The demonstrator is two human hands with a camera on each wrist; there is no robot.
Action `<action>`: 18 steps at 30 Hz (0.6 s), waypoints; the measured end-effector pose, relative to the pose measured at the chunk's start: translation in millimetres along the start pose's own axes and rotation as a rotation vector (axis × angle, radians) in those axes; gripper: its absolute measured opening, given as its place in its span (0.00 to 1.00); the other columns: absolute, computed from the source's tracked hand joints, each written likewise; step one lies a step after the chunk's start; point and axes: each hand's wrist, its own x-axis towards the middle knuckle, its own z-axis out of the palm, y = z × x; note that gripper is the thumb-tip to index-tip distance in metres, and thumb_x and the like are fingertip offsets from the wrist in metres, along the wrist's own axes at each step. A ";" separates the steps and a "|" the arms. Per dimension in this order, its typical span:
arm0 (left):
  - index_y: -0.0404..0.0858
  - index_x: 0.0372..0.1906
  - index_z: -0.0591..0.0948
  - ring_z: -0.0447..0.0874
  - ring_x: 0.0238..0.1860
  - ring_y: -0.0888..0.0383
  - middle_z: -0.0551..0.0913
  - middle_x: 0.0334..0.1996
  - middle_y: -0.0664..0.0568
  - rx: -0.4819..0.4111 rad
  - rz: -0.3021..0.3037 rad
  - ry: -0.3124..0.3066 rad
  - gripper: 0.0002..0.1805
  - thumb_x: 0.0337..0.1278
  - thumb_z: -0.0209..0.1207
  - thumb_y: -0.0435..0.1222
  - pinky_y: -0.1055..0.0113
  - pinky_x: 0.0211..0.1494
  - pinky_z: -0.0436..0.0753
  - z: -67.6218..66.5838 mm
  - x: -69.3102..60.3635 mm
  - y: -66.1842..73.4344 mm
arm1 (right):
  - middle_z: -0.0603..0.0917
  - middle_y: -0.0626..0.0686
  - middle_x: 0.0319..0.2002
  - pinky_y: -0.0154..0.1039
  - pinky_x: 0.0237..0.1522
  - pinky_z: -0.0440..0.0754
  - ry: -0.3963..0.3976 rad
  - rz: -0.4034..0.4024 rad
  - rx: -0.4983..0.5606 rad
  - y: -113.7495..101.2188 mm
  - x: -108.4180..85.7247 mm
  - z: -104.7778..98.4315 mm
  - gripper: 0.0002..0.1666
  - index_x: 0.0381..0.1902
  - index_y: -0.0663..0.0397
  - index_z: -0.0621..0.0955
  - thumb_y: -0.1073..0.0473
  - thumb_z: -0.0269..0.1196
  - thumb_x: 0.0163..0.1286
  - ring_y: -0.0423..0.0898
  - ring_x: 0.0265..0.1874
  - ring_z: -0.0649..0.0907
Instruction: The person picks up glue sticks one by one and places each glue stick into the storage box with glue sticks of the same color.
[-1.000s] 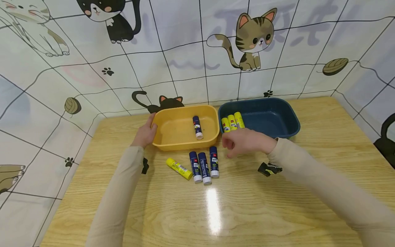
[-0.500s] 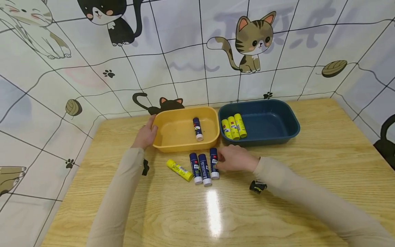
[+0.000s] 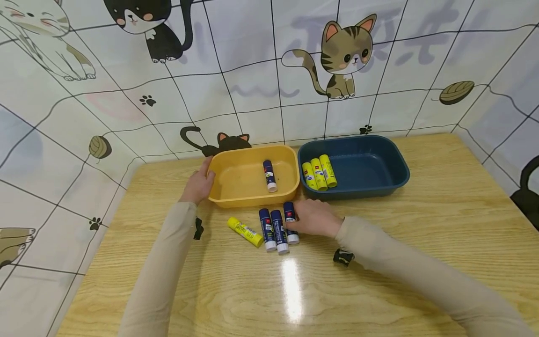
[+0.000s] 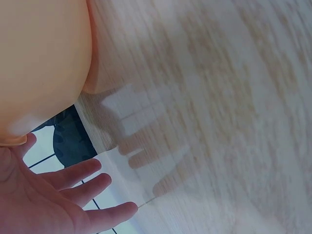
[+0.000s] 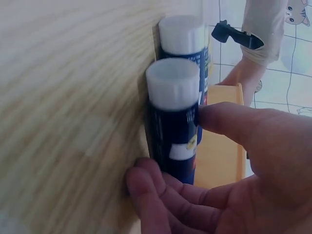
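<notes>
Dark blue glue stick, the rightmost of three in a row on the wooden table, is in front of the yellow tray's right end. Its long axis runs nearly fore and aft: the blue cap points away from the person, leaning slightly left, and the white end faces back. The right hand has a narrow grip around this stick, thumb on one side and curled fingers on the other; whether the stick is lifted at all cannot be told. Just to its left lie the two other dark blue sticks, side by side, pointing much the same way. Farther left, one yellow glue stick lies slantwise, its near end just beside that pair. The yellow tray holds one dark blue stick; beside it, the dark blue tray holds three yellow sticks. The left hand touches the yellow tray's left end, its grip wide, fingers straight and spread.
</notes>
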 end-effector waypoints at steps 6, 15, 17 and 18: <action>0.44 0.77 0.49 0.63 0.64 0.32 0.66 0.63 0.26 -0.006 0.010 0.001 0.30 0.74 0.32 0.41 0.41 0.63 0.64 -0.2 0.4 0.3 | 0.73 0.46 0.17 0.33 0.16 0.62 -0.026 0.009 0.068 0.8 0.0 0.5 0.16 0.23 0.51 0.77 0.47 0.67 0.61 0.41 0.14 0.73; 0.45 0.77 0.49 0.64 0.63 0.32 0.67 0.63 0.26 -0.016 0.008 0.005 0.30 0.74 0.33 0.42 0.42 0.63 0.64 0.2 2.2 -0.6 | 0.74 0.48 0.18 0.34 0.19 0.65 -0.043 0.015 0.031 2.0 -2.4 2.2 0.16 0.23 0.52 0.76 0.48 0.67 0.58 0.43 0.17 0.73; 0.45 0.77 0.49 0.64 0.63 0.32 0.67 0.63 0.27 -0.017 0.006 0.003 0.30 0.74 0.33 0.42 0.42 0.63 0.64 0.5 2.4 -0.8 | 0.75 0.48 0.19 0.35 0.20 0.66 -0.045 0.008 0.014 1.5 -3.2 2.5 0.16 0.25 0.52 0.76 0.48 0.68 0.58 0.44 0.19 0.74; 0.45 0.77 0.49 0.64 0.64 0.32 0.66 0.63 0.27 -0.018 0.005 0.002 0.30 0.74 0.33 0.42 0.42 0.64 0.64 0.7 2.5 -0.9 | 0.75 0.48 0.20 0.35 0.21 0.66 -0.048 0.007 0.006 1.2 -3.9 2.5 0.16 0.25 0.52 0.76 0.48 0.68 0.58 0.44 0.19 0.74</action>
